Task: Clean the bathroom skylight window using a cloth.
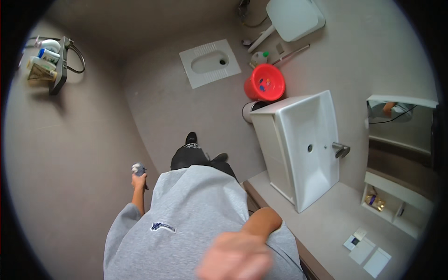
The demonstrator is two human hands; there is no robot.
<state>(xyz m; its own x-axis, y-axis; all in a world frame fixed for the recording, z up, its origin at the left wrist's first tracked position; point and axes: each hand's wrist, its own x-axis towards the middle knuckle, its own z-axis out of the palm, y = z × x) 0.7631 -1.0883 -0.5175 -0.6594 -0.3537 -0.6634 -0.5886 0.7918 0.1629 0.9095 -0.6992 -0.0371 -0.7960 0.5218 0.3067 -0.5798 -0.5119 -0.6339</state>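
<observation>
Down at my left side, my left hand (138, 180) is closed around a small dark-grey and white thing (139, 169). Its kind is too small to make out; a dark end pokes out below the fingers. My right hand (237, 256) is raised in front of my grey sweatshirt, close to the camera. Motion blurs it, so its fingers do not show clearly, and I see nothing held in it.
A white washbasin (301, 175) with a metal tap (341, 150) stands to my right. Beyond it are a red bucket (252, 87), a bin (247, 112) and a squat toilet (186, 60). A wall shelf (59, 77) with several bottles hangs at left; a mirror (401, 140) is at right.
</observation>
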